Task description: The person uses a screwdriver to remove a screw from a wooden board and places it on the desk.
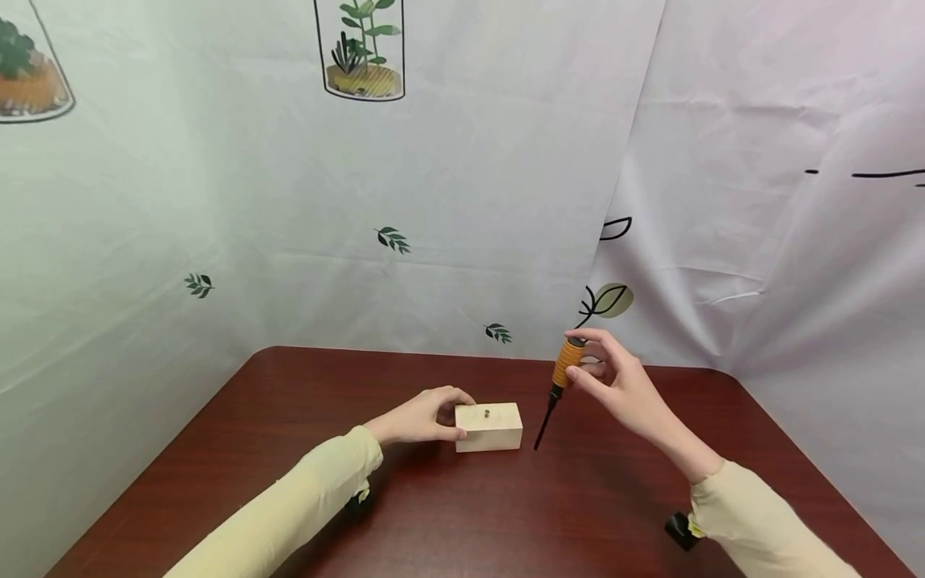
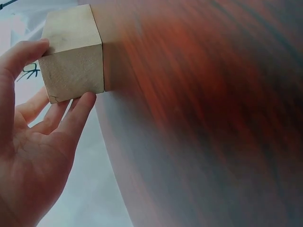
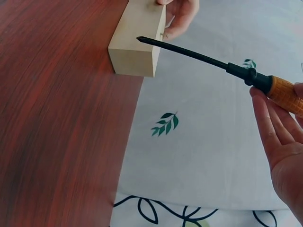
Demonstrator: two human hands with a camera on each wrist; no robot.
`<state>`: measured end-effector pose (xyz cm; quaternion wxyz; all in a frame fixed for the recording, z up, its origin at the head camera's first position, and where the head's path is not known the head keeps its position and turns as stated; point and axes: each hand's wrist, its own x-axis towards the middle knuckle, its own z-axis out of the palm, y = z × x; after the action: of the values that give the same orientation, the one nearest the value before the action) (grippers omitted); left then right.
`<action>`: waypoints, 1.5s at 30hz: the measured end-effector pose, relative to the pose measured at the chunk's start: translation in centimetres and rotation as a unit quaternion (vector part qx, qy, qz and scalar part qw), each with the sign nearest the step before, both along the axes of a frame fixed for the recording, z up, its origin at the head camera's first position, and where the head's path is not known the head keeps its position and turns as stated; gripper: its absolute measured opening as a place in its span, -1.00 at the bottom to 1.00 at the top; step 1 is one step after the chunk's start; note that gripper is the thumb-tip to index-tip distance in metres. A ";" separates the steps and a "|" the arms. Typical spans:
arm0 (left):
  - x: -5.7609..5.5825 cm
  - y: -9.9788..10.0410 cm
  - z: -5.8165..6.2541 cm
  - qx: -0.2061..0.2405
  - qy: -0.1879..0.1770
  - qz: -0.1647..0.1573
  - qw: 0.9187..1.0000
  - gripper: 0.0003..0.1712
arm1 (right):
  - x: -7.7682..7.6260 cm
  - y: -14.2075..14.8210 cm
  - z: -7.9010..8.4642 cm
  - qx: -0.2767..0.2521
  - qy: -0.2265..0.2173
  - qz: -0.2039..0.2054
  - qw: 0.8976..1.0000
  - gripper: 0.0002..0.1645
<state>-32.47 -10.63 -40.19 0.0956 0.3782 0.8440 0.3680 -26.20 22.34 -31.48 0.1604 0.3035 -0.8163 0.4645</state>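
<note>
A pale wooden block (image 1: pixel 488 438) lies on the table, with two small dark spots, perhaps screws or holes, on its top face. My left hand (image 1: pixel 426 416) grips its left end, thumb on the near side and fingers on the far side; the left wrist view shows the block's end (image 2: pixel 73 71) between them. To the right, my right hand (image 1: pixel 623 385) holds a screwdriver (image 1: pixel 566 365) by its orange ribbed handle. The black shaft slants down and left, its tip (image 3: pixel 141 39) beside the block's right end in the head view and apart from it.
The dark red wooden table (image 1: pixel 462 514) has rounded far corners. Behind it hangs a pale curtain (image 1: pixel 462 193) printed with leaves and plants in jars. A small black object (image 1: pixel 681 531) shows by the right sleeve cuff.
</note>
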 end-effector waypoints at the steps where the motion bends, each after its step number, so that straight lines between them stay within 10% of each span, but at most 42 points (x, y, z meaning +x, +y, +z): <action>1: 0.0 0.1 0.0 0.000 0.000 -0.001 1.000 -0.51 | 0.0 -0.1 0.1 -0.003 -0.002 0.001 1.000 -0.42; 45: 2.2 0.7 0.4 -0.015 -0.024 -0.032 0.999 -0.48 | -0.9 -4.5 0.4 -0.053 0.045 0.035 0.997 -0.40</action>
<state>-30.24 -9.93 -39.84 0.1330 0.3944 0.8347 0.3605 -27.13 17.87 -31.09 0.1965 0.3439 -0.7712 0.4984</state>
